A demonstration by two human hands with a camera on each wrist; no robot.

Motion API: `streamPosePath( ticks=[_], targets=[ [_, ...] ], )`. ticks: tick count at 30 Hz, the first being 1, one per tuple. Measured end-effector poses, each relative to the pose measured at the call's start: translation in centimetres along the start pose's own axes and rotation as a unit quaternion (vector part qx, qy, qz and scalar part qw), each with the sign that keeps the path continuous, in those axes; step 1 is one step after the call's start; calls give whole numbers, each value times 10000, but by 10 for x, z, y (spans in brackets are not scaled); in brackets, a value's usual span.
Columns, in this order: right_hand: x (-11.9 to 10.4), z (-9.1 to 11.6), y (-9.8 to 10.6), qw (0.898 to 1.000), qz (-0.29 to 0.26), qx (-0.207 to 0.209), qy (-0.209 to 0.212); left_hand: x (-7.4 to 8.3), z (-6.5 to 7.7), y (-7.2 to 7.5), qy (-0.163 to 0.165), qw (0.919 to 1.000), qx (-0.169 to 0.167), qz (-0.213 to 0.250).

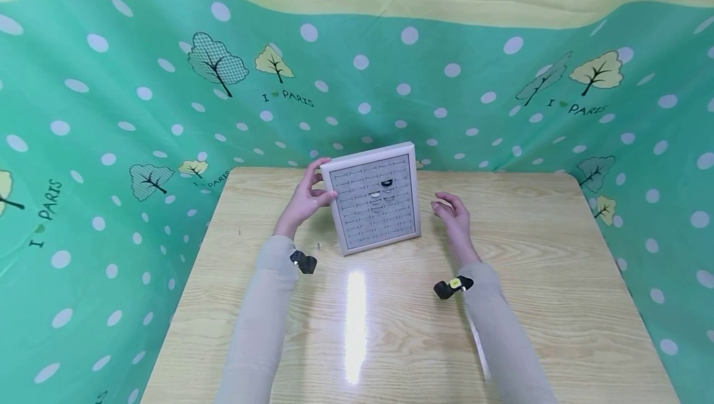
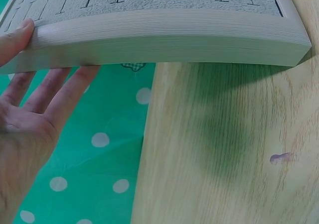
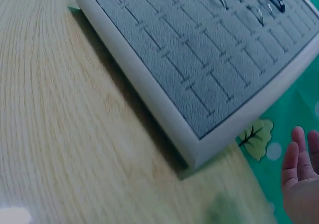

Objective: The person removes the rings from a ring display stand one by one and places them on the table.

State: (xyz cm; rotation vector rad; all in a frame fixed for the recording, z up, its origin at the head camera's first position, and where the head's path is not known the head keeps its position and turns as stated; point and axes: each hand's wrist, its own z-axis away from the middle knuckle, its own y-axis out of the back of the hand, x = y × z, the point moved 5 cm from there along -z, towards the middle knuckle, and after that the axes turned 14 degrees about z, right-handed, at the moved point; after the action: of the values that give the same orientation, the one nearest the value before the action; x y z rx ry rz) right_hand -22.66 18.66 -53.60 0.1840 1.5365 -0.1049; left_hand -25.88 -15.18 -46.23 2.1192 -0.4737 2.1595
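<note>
A ring display tray (image 1: 351,230) stands tilted up on the wooden table, its grey slotted lining facing the camera. Several silver rings (image 1: 374,194) and one black ring (image 1: 387,183) sit in the slots near its middle. My left hand (image 1: 304,201) grips the tray's upper left side; in the left wrist view the thumb (image 2: 20,37) lies on the front rim and the fingers reach behind. Apart from the tray, to its right, my right hand (image 1: 455,221) holds nothing, with its fingers loosely bent.
The wooden table (image 1: 558,305) reaches back to a green dotted curtain (image 1: 357,106). A thin white strip (image 1: 478,348) lies partly under the right forearm. A small purplish spot (image 2: 281,158) shows on the table left of the tray; I cannot tell what it is.
</note>
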Motion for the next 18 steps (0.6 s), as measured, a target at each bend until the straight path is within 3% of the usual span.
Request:
streamPosePath(
  ticks=[7,14,18],
  targets=[
    [-26,1,-19,9966,332,-547,509,16,8,-9,-31,10000,-16,-80],
    [-71,14,-40,9855,807,-1033,1077,17,8,-9,-80,9999,-56,-66],
    [-83,17,-51,9752,1237,-1224,1368,9,4,-5,-28,10000,-47,14]
  ],
)
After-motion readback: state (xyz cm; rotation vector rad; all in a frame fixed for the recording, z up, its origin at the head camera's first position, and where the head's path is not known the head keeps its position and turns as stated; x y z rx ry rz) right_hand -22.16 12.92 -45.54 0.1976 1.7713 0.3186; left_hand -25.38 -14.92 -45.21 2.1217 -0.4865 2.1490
